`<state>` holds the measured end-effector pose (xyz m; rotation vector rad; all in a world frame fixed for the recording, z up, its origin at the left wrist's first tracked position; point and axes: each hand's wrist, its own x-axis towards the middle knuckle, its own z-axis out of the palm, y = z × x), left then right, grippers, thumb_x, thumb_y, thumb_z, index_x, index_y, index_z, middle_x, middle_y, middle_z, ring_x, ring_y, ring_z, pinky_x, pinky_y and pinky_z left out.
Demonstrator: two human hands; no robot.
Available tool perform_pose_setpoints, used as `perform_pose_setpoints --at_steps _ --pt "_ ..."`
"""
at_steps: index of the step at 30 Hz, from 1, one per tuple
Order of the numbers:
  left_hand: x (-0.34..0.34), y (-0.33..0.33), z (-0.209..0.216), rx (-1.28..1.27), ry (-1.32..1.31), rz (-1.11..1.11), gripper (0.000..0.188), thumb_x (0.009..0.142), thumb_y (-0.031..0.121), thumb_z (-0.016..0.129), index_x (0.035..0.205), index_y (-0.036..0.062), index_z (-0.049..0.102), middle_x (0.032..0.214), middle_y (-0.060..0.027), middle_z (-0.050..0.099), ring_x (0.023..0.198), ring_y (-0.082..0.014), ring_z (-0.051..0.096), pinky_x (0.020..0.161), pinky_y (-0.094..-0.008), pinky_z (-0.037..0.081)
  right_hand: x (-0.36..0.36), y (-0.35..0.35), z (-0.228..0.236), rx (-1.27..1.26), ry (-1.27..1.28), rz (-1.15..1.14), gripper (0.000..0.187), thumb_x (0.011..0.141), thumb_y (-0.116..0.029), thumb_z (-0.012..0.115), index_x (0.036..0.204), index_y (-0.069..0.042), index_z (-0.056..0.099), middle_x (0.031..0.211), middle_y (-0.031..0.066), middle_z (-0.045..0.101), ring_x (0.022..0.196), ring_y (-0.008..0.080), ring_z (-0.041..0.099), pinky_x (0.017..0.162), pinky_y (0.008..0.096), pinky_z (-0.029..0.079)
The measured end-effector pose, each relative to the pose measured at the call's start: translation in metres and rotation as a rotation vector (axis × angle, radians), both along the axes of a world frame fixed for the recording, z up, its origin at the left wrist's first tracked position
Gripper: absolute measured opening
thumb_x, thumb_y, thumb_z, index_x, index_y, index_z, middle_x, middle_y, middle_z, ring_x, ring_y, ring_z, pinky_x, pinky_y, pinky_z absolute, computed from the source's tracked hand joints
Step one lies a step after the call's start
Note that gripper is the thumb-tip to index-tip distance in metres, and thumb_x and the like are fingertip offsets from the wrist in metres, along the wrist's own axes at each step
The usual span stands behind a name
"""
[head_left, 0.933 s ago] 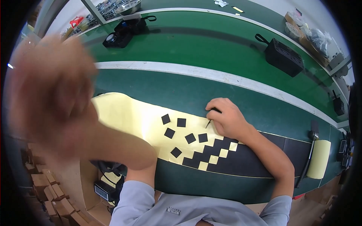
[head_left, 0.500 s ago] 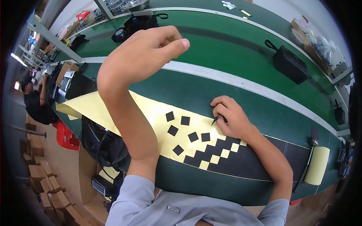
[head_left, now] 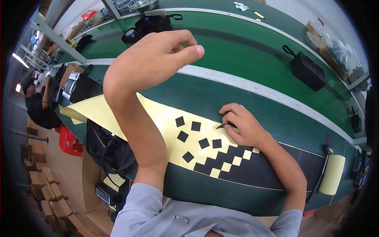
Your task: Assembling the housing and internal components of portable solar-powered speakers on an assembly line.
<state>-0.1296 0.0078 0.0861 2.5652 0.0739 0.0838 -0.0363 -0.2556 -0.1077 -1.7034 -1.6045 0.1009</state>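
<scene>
My left hand (head_left: 158, 59) is raised high in front of the bench, above the sheet. Its fingers are loosely curled, the thumb points right, and nothing shows in it. Over the upper edge of a long yellow sheet (head_left: 162, 114), my right hand (head_left: 244, 125) pinches a thin black piece (head_left: 223, 126) with a pointed end; its full shape is hidden by the fingers. Several loose black squares (head_left: 187, 157) lie scattered on the sheet left of this hand. Further right, black squares join in a stepped checker pattern, bordering a large black area (head_left: 260, 170) beneath my right forearm.
A yellow roll (head_left: 331, 174) and a black rod (head_left: 319, 179) lie at the right end. A black bag (head_left: 106, 146) sits by the bench's left edge. Black cases (head_left: 308, 70) rest on the green surface behind the white rail (head_left: 244, 87). Another person (head_left: 39, 102) sits far left.
The black piece in my right fingers has tilted, its pointed end now reaching further left. My left hand appears slightly further right. The loose squares keep their arrangement.
</scene>
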Motion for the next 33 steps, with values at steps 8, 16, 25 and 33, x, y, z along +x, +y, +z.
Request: perform_pose_setpoints --at_steps 8,16,25,33 --pt "-0.005 0.003 0.003 0.005 -0.005 0.060 0.040 0.104 0.039 0.055 0.110 0.0009 0.065 0.093 -0.0076 0.065 0.088 -0.0164 0.063 0.084 -0.0317 0.052 -0.004 -0.001 0.006 -0.019 -0.015 -0.011 0.014 0.084 -0.007 0.068 0.095 -0.005 0.060 0.117 0.0138 0.059 0.104 0.0330 0.059 0.089 0.0429 0.047" --pt "-0.024 0.033 0.003 -0.083 -0.049 0.218 0.040 0.104 0.041 0.052 0.116 0.0057 0.067 0.098 -0.0049 0.070 0.090 -0.0135 0.065 0.080 -0.0289 0.049 -0.005 0.000 0.005 -0.041 -0.047 -0.067 0.035 0.087 -0.010 0.066 0.122 -0.006 0.062 0.122 0.0152 0.058 0.109 0.0339 0.059 0.093 0.0443 0.047" --pt "0.003 0.048 -0.019 0.017 -0.034 0.258 0.045 0.101 0.046 0.056 0.115 0.0055 0.068 0.094 -0.0059 0.070 0.086 -0.0147 0.066 0.075 -0.0309 0.051 -0.008 0.001 0.011 -0.086 -0.027 -0.135 0.055 0.087 -0.008 0.065 0.141 -0.008 0.056 0.124 0.0171 0.057 0.109 0.0351 0.058 0.094 0.0428 0.048" --pt "0.041 -0.059 -0.020 0.058 0.146 -0.156 0.041 0.093 0.039 0.058 0.109 0.0049 0.076 0.111 -0.0191 0.072 0.102 -0.0371 0.070 0.090 -0.0482 0.058 -0.007 -0.003 0.005 -0.032 -0.035 -0.186 0.039 0.086 -0.005 0.066 0.125 -0.002 0.064 0.121 0.0184 0.060 0.110 0.0353 0.061 0.095 0.0420 0.050"
